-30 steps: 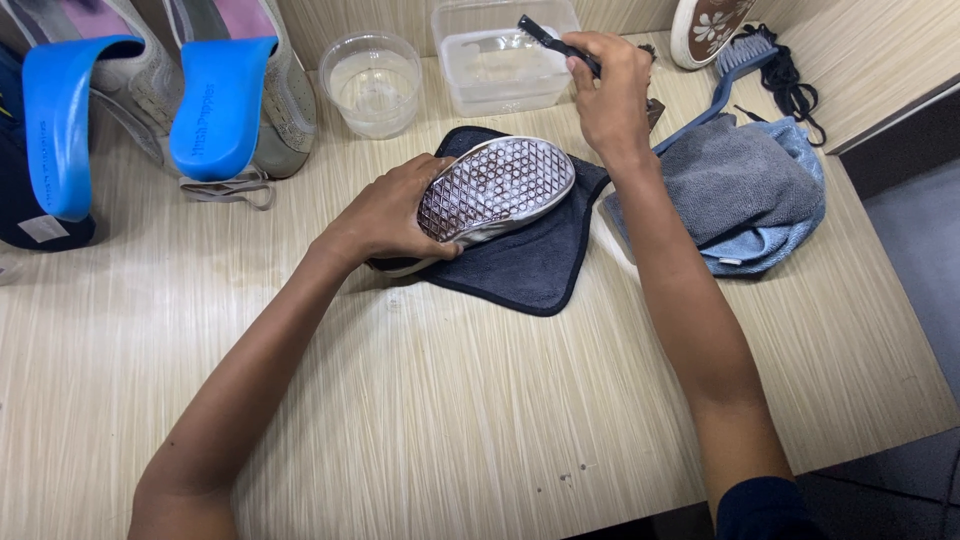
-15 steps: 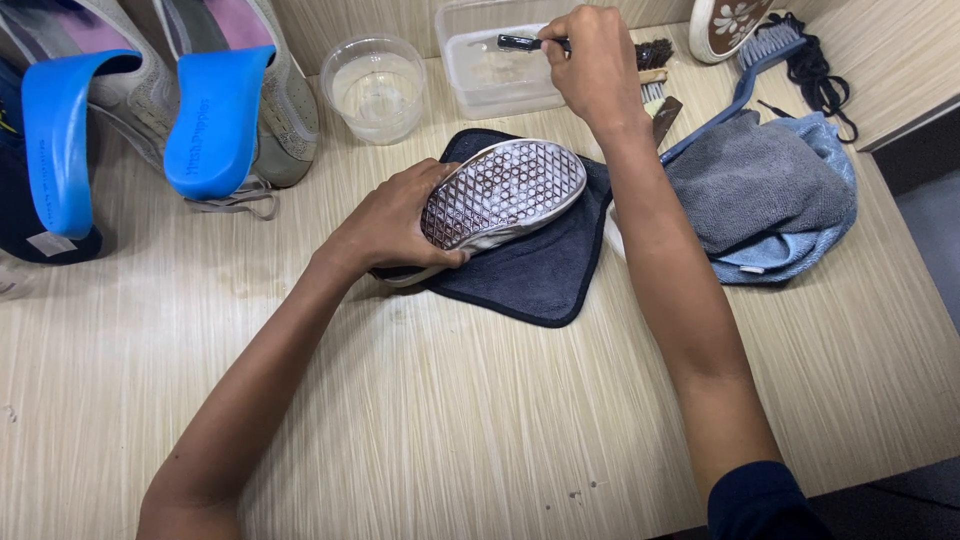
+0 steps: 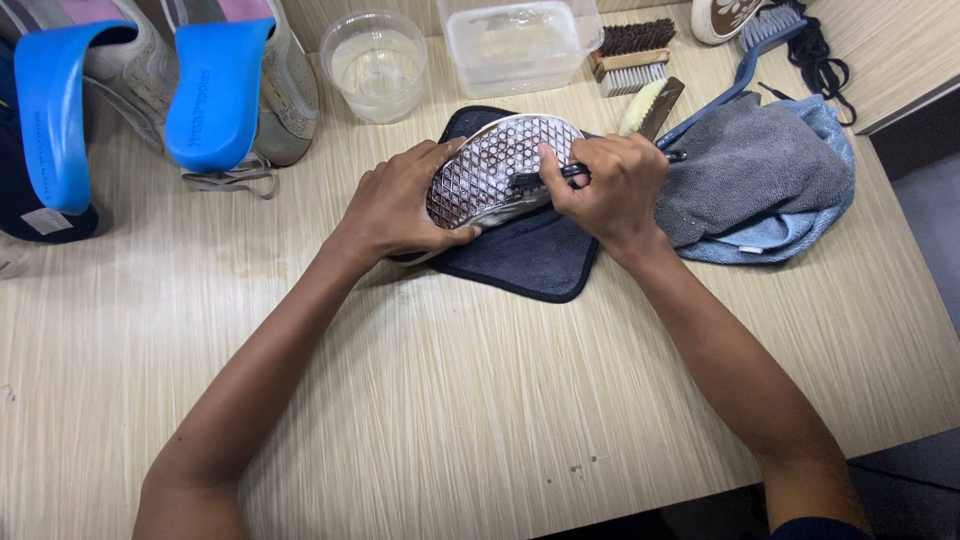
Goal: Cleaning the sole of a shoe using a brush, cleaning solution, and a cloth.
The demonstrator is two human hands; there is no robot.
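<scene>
- Our left hand [image 3: 400, 205] steadies the shoe [image 3: 497, 170], sole up, on the dark cloth [image 3: 535, 260] on the table [image 3: 480, 400]
- Our right hand [image 3: 605, 190] holds a small black brush [image 3: 540, 178] in a closed grip against the sole
- We judge scrubbing is in hand; next needs short firm strokes

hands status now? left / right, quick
Left hand: closed on the upturned shoe, steadying it on the dark cloth.
Right hand: closed on a small black brush, at the sole.
</scene>
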